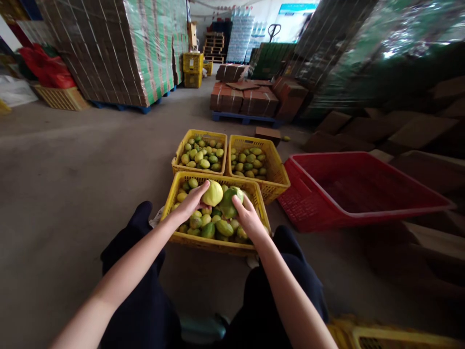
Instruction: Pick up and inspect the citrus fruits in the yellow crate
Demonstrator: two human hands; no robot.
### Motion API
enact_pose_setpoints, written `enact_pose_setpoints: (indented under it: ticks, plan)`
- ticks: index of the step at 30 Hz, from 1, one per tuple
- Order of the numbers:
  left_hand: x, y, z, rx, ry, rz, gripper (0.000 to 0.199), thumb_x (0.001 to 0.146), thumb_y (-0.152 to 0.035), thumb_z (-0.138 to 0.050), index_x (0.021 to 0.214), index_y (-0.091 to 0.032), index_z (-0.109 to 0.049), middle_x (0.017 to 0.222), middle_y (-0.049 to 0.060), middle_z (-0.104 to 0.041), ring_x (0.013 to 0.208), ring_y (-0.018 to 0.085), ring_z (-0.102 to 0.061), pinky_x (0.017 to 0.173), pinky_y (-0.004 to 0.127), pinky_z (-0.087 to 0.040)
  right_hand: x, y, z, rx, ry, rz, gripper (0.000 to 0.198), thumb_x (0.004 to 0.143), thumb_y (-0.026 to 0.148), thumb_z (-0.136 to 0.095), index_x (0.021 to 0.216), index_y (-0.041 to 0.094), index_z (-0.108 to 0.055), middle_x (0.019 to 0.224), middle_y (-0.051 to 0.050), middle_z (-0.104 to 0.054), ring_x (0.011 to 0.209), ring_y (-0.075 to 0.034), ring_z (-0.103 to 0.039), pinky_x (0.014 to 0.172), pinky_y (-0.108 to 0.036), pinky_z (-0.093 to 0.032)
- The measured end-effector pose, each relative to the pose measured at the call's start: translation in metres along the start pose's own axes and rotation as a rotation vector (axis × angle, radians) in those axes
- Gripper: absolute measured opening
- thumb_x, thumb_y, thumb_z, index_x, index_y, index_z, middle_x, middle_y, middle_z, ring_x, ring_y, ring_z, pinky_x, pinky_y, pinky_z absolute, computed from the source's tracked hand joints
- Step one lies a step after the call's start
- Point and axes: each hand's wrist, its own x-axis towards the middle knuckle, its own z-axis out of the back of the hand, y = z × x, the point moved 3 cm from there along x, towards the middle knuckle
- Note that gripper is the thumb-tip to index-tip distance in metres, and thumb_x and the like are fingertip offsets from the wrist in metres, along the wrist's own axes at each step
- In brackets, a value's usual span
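Note:
My left hand (194,201) is closed around a pale yellow-green fruit (212,193), thumb lying on its upper left side. In my right hand (247,213) is a greener fruit (228,202), with the thumb across its side. Both fruits are smooth, roundish to oval, of a kind I cannot make out for certain. They are held close together above the front yellow crate (218,247), which stands between my legs. Many similar green and yellow fruits (209,230) lie loose in this crate, partly hidden by my hands.
Behind stand two more yellow crates of fruit, a left one (198,170) and a right one (278,177). A red bin (308,213) stands to the right. Cardboard stacks (257,102) rest on a blue pallet (243,118). Wrapped pallet loads (152,53) flank the floor.

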Motion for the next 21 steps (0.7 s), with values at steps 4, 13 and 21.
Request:
enact_pose_setpoints:
  ticks: [4, 13, 21]
  plan:
    - [0.003, 0.007, -0.001, -0.125, -0.078, 0.276, 0.053, 0.088, -0.070, -0.059, 0.090, -0.017, -0.065, 0.052, -0.001, -0.057, 0.036, 0.009, -0.047, 0.033, 0.016, -0.033, -0.004, -0.009, -0.014, 0.171, 0.111, -0.273, 0.054, 0.076, 0.074, -0.068, 0.092, 0.024, -0.057, 0.070, -0.001, -0.070, 0.048, -0.017, -0.062, 0.035, -0.025, -0.040]
    - [0.008, 0.012, -0.005, -0.436, -0.094, 0.329, 0.034, 0.095, -0.050, -0.059, 0.095, -0.016, -0.066, 0.071, 0.005, -0.070, 0.054, 0.014, -0.064, 0.048, 0.021, -0.052, 0.002, -0.009, -0.012, 0.324, 0.032, -0.279, 0.045, 0.076, 0.063, -0.075, 0.090, 0.023, -0.062, 0.068, -0.001, -0.069, 0.050, -0.016, -0.060, 0.039, -0.026, -0.049]
    - [0.011, 0.009, -0.008, -0.671, -0.136, 0.217, 0.026, 0.092, -0.042, -0.064, 0.104, -0.019, -0.068, 0.083, 0.004, -0.072, 0.074, 0.019, -0.070, 0.070, 0.030, -0.061, 0.008, -0.013, -0.014, 0.369, 0.063, -0.141, 0.041, 0.071, 0.055, -0.078, 0.094, 0.026, -0.060, 0.082, 0.000, -0.073, 0.066, -0.019, -0.068, 0.052, -0.030, -0.057]
